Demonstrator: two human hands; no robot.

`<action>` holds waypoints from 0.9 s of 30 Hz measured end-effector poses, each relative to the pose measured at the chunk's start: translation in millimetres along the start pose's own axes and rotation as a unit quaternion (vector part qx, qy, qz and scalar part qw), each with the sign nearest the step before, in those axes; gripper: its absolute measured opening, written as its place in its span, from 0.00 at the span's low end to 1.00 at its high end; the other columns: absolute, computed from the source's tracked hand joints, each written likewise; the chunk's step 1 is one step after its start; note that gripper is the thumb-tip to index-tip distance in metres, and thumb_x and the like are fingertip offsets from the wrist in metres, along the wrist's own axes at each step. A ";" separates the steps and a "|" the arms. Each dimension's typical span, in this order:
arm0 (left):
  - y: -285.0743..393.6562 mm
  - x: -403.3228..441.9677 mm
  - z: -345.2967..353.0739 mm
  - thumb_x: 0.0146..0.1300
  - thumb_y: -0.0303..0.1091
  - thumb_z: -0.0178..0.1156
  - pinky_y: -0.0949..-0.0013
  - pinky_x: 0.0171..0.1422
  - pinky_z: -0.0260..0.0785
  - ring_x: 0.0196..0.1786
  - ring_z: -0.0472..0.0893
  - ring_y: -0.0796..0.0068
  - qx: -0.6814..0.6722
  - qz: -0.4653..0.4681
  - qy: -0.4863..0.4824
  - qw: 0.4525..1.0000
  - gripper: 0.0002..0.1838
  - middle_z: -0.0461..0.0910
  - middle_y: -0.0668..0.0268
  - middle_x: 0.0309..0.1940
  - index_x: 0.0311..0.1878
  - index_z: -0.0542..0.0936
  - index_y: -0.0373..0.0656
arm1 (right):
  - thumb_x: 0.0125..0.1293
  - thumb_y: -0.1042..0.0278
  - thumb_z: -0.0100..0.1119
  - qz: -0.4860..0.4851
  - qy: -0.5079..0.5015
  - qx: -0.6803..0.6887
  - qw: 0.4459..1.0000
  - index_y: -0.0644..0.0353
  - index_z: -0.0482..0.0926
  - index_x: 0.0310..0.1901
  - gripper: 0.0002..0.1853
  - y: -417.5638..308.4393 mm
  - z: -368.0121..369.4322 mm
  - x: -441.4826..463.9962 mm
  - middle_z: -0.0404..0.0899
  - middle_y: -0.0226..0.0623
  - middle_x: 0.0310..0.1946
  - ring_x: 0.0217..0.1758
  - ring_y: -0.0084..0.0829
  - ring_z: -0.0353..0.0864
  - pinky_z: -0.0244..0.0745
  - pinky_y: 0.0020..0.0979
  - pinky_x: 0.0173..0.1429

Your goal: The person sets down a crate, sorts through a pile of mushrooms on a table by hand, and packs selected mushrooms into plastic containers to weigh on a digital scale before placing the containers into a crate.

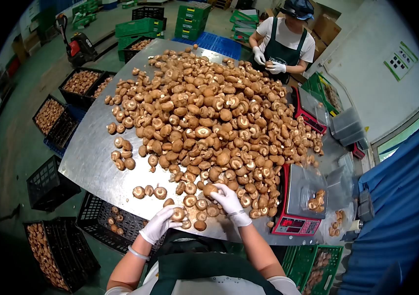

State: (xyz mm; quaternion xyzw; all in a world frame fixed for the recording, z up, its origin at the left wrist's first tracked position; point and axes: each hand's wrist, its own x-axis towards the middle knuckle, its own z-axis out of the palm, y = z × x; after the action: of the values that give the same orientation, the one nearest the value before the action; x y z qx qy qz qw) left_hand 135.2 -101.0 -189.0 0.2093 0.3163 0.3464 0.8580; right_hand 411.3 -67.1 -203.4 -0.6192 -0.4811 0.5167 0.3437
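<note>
A large heap of brown mushrooms (204, 108) covers much of the metal table (91, 152). My left hand (159, 224), in a white glove, is closed on a mushroom (178, 214) with its pale underside showing, at the near edge of the table. To its right, my right hand (230, 202), also gloved, has its fingers round a brown-capped mushroom (210, 190). Several loose mushrooms lie between and around both hands. Right of my right hand stands a red scale (295, 225) bearing a clear tray with mushrooms (316, 200).
Across the table a co-worker (285, 44) in a dark apron holds a mushroom. A second scale (311, 119) and clear containers (344, 123) are at the right. Black crates (52, 184) stand left, one (121, 223) below the table edge. A blue curtain (396, 206) hangs at the right.
</note>
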 end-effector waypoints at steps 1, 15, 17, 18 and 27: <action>3.0 0.5 2.8 0.72 0.37 0.47 0.69 0.54 0.77 0.52 0.80 0.63 0.004 0.001 -0.009 1.000 0.20 0.77 0.53 0.51 0.59 0.69 0.34 | 0.62 0.64 0.64 0.027 -0.006 0.136 0.990 0.62 0.73 0.57 0.23 -1.8 -2.9 -2.0 0.77 0.25 0.28 0.27 0.16 0.74 0.70 0.20 0.32; 20.3 0.2 -3.8 0.64 0.26 0.55 0.75 0.44 0.71 0.37 0.79 0.78 0.292 0.086 0.162 0.939 0.08 0.81 0.66 0.35 0.43 0.80 0.36 | 0.45 0.61 0.69 -0.298 0.022 -0.544 0.784 0.51 0.76 0.48 0.25 8.2 4.5 -53.4 0.75 0.31 0.38 0.31 0.33 0.78 0.72 0.32 0.33; 5.0 19.1 -2.3 0.59 0.27 0.59 0.71 0.45 0.73 0.38 0.81 0.70 0.483 0.222 0.146 0.834 0.10 0.82 0.62 0.35 0.44 0.81 0.38 | 0.51 0.62 0.68 -0.312 0.038 -0.475 0.822 0.53 0.75 0.51 0.24 22.8 0.9 -42.0 0.75 0.28 0.35 0.29 0.27 0.77 0.70 0.28 0.31; 4.9 24.8 7.6 0.58 0.27 0.59 0.68 0.45 0.73 0.39 0.81 0.66 0.551 0.258 0.149 0.780 0.10 0.81 0.60 0.36 0.44 0.81 0.40 | 0.56 0.62 0.65 -0.148 -0.021 -0.291 0.945 0.55 0.74 0.54 0.23 28.5 -4.8 -36.9 0.75 0.26 0.33 0.28 0.24 0.76 0.70 0.26 0.31; -9.5 76.1 20.5 0.53 0.36 0.64 0.60 0.40 0.70 0.38 0.77 0.62 0.815 0.257 0.130 0.502 0.16 0.74 0.62 0.33 0.47 0.77 0.48 | 0.70 0.62 0.52 0.117 -0.035 0.347 0.930 0.68 0.66 0.64 0.25 11.4 -8.5 -38.0 0.77 0.38 0.51 0.49 0.26 0.79 0.74 0.24 0.51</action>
State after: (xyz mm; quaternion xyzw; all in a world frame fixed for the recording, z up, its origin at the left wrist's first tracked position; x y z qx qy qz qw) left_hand 196.2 -55.0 -210.2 0.8411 0.4988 0.1640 0.1297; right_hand 422.2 -106.1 -200.2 -0.4951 -0.2078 0.7093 0.4568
